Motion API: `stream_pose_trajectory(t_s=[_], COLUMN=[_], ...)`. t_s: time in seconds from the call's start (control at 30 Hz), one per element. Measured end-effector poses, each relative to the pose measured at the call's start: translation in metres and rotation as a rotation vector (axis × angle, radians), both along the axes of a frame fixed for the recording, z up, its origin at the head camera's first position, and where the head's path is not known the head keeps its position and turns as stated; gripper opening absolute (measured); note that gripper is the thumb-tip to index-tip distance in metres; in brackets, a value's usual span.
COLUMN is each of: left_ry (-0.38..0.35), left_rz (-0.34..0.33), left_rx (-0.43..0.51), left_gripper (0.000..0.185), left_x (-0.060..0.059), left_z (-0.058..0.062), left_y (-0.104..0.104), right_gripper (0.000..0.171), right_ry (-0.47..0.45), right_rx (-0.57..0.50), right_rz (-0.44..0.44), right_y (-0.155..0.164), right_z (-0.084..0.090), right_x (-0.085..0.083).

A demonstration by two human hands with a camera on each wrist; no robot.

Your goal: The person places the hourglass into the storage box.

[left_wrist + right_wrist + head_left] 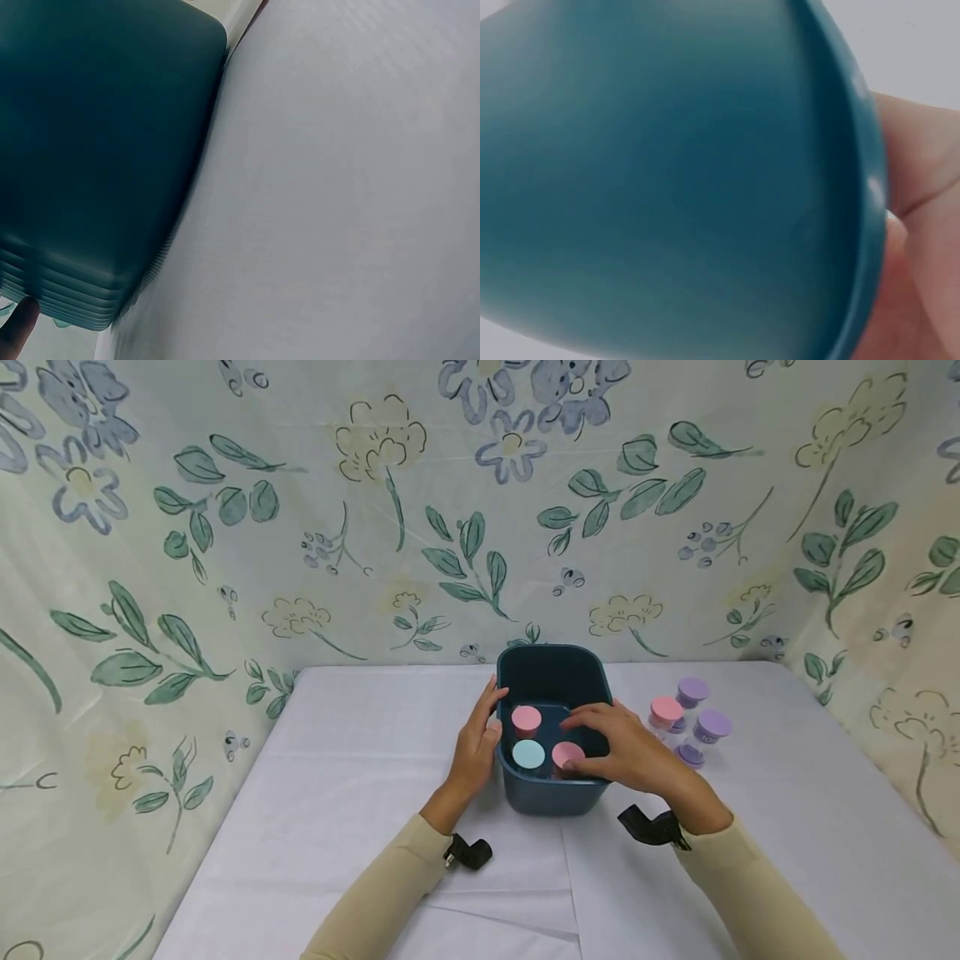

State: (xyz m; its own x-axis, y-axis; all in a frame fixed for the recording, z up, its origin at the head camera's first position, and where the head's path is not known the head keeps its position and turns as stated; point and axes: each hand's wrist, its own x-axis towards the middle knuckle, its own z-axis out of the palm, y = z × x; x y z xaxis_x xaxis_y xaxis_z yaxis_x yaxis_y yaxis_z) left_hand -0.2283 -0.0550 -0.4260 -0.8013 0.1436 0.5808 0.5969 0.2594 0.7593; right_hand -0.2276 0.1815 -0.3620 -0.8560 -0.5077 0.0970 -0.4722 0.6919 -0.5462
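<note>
Bin [555,793] on the counter [360,760], jars going in
I keep my left hand [474,752] flat against its side, and my right hand [626,752] pinches the pink jar [566,753] inside; I lower it straight, beside the blue jar [528,753]

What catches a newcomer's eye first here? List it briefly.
A dark teal tub at the middle of the white table holds two pink jars and a blue one. The left hand rests against its side, the right hand reaches over the nearer pink jar. More jars stand to its right.
</note>
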Motion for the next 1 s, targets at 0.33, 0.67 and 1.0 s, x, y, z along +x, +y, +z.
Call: stream_pose_trajectory(t_s=[0.33, 0.67, 1.0], left_ry=[0.005, -0.01, -0.004], left_rz=[-0.003, 0.0, -0.002], left_rx=[0.001, 0.005, 0.012], left_gripper=[0.047, 0.048, 0.048], left_x=[0.0, 0.0, -0.001], left_z=[0.0, -0.002, -0.001], left_y=[0.0, 0.001, 0.001], right_gripper=[0.053, 0.057, 0.059], right_ry=[-0.001, 0.057, 0.046], right_rx=[-0.106, -0.158, -0.183], right_rz=[-0.081, -0.093, -0.177], right_y=[0.013, 0.033, 0.046], right_z=[0.001, 0.001, 0.001], right_x=[0.004, 0.006, 0.005])
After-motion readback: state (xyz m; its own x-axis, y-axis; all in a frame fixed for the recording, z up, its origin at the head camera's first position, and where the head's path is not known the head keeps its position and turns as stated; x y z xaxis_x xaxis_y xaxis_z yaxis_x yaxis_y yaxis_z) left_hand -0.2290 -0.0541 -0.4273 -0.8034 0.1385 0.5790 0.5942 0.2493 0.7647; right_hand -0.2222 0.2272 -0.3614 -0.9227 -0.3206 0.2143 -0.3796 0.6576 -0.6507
